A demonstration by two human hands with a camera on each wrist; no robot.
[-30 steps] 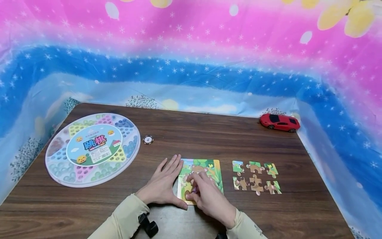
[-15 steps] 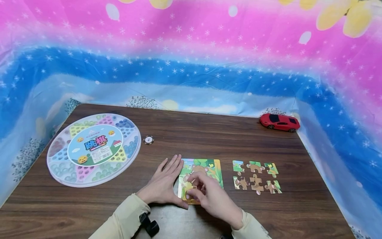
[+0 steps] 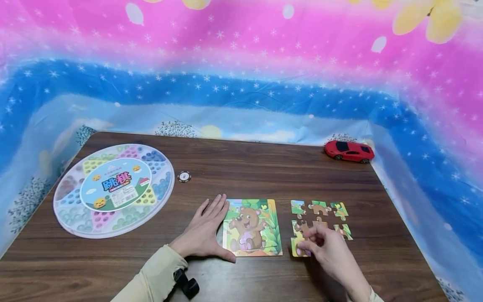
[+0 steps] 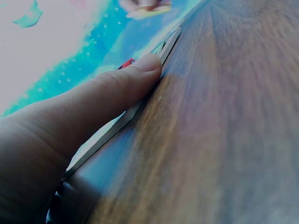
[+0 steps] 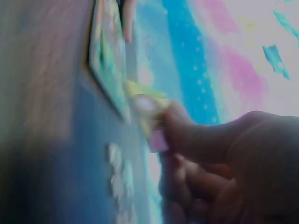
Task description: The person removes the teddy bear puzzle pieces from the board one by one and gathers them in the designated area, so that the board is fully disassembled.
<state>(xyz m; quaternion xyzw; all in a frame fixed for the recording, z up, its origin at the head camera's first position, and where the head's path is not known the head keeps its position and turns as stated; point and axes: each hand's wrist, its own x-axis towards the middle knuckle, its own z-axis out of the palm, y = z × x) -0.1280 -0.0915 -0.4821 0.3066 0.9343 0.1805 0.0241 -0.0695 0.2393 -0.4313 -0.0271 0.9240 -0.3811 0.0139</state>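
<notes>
A bear jigsaw board (image 3: 252,227) lies flat on the brown table (image 3: 241,167). My left hand (image 3: 205,230) rests flat against the board's left edge, fingers straight; the left wrist view shows its thumb (image 4: 112,93) pressed along the board's edge (image 4: 122,119). To the board's right lie several loose puzzle pieces (image 3: 320,208) in rows. My right hand (image 3: 324,247) pinches a yellow-green puzzle piece (image 3: 297,248) at the near left of that group. In the blurred right wrist view the pinched piece (image 5: 148,112) shows at the fingertips (image 5: 180,133), near the board (image 5: 108,65).
A round Chinese checkers set (image 3: 113,188) under a clear lid sits at the table's left. A small round chip (image 3: 184,177) lies beside it. A red toy car (image 3: 349,151) stands at the far right corner. Colourful cloth walls (image 3: 241,63) surround the table.
My right hand has left the bear board and moved right to the loose pieces, carrying a piece pinched in its fingers. The left hand stayed in place.
</notes>
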